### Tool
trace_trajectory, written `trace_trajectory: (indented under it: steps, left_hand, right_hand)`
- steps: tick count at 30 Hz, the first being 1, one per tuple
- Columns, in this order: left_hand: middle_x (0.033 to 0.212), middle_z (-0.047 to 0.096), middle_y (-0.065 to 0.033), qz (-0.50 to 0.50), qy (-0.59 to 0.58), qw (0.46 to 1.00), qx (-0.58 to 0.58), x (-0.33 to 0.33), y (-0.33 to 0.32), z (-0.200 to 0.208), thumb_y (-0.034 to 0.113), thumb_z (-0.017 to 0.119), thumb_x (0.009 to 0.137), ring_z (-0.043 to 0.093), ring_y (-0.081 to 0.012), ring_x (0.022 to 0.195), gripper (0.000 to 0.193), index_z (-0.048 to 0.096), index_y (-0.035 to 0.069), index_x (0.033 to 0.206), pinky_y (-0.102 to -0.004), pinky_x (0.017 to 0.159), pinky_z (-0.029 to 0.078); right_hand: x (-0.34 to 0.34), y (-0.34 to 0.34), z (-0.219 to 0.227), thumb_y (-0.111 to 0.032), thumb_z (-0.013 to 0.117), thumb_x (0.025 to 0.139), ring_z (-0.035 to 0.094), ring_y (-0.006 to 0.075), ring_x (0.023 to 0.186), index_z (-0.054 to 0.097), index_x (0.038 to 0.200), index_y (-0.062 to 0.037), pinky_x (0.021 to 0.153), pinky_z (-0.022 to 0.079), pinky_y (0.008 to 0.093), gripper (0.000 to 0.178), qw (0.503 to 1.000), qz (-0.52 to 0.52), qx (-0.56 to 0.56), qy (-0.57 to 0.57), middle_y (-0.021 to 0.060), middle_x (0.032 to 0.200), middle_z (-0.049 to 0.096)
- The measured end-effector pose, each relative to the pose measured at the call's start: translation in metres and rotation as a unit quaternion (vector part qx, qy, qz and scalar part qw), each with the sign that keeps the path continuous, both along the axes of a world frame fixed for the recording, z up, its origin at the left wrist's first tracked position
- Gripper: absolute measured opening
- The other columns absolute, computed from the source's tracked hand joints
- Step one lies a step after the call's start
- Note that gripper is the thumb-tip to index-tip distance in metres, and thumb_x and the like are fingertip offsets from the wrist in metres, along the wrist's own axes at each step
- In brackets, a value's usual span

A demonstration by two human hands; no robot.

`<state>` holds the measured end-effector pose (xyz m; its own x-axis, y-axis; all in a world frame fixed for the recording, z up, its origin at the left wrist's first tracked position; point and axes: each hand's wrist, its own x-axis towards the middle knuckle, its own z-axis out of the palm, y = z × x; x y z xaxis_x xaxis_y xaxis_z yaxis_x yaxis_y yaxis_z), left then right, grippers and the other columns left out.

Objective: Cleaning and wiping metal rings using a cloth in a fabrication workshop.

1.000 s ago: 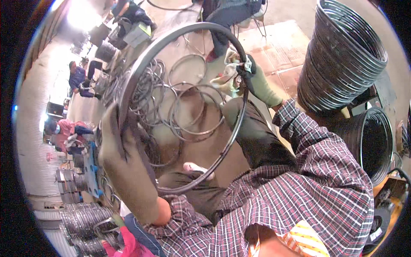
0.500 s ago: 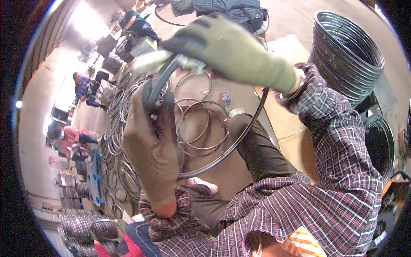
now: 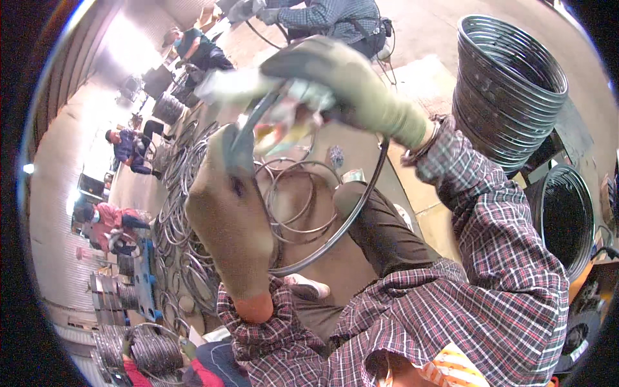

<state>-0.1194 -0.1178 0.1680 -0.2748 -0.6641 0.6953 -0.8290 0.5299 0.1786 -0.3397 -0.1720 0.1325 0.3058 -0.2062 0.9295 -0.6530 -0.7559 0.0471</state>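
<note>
A dark, glossy hoop (image 3: 349, 226) is held up in front of my body, its lower arc curving over my lap. My gloved left hand (image 3: 229, 209) is closed around its left side, thumb and fingers wrapping the rim. Across the top, my gloved right hand (image 3: 338, 74) is closed on crumpled whitish material with coloured patches (image 3: 309, 97), pressed against the hoop. A blurred white end of it (image 3: 235, 86) sticks out to the left. Motion smears this material, so I cannot tell whether it is cloth or plastic film.
Many loose hoops (image 3: 184, 187) lie piled on the floor to the left, with several rings (image 3: 303, 229) beyond my knees. Tall stacks of black rims (image 3: 509, 97) stand at right, beside flattened cardboard (image 3: 425, 219). A co-worker (image 3: 342, 26) sits ahead; others work along the left.
The whitish material has shifted in my right hand, and more of its coloured part shows. My left hand keeps its grip on the hoop. The whole view has turned slightly.
</note>
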Motion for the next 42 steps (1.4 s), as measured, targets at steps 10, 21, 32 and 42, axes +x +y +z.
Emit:
trace_trajectory:
  steps: [10, 21, 32, 42]
  left_hand:
    - [0.095, 0.063, -0.0252, -0.045, 0.052, 0.997, 0.021, 0.029, -0.008, -0.016, -0.001, 0.051, 0.084, 0.063, -0.0409, 0.087, 0.034, 0.058, 0.004, 0.117, -0.0466, 0.07, 0.048]
    - [0.097, 0.063, -0.0239, 0.006, -0.021, 0.999, -0.025, 0.023, 0.007, -0.011, 0.004, 0.053, 0.085, 0.062, -0.0412, 0.087, 0.033, 0.057, 0.004, 0.118, -0.0476, 0.071, 0.047]
    - [0.099, 0.063, -0.0245, 0.081, -0.008, 0.997, 0.006, 0.028, -0.006, -0.016, -0.002, 0.052, 0.083, 0.063, -0.0401, 0.089, 0.035, 0.058, 0.005, 0.117, -0.0469, 0.071, 0.048]
    - [0.093, 0.064, -0.0233, -0.006, 0.038, 0.999, -0.02, 0.015, -0.005, -0.014, 0.004, 0.055, 0.087, 0.064, -0.0386, 0.086, 0.028, 0.059, 0.008, 0.115, -0.0446, 0.068, 0.049]
  right_hand:
    - [-0.035, -0.02, -0.128, -0.003, 0.057, 0.085, 0.059, 0.0371, 0.096, 0.048, 0.118, 0.0017, 0.082, 0.048, 0.0403, 0.035, 0.944, -0.065, 0.118, -0.302, 0.0233, 0.106, 0.057]
    - [0.003, -0.001, -0.013, -0.004, 0.06, 0.081, 0.049, 0.0393, 0.112, 0.043, 0.132, -0.0032, 0.096, 0.041, 0.0411, 0.054, 0.994, -0.075, 0.034, 0.065, 0.0229, 0.12, 0.051]
    - [-0.008, -0.002, -0.241, -0.008, 0.046, 0.095, 0.054, 0.0116, 0.088, 0.051, 0.115, -0.0067, 0.075, 0.048, 0.0288, 0.02, 0.753, 0.251, 0.387, -0.469, 0.0031, 0.101, 0.058]
    - [-0.04, -0.027, -0.114, -0.003, 0.055, 0.086, 0.057, 0.0421, 0.104, 0.037, 0.136, -0.0032, 0.085, 0.047, 0.04, 0.054, 0.961, -0.112, 0.128, -0.22, 0.0276, 0.116, 0.054]
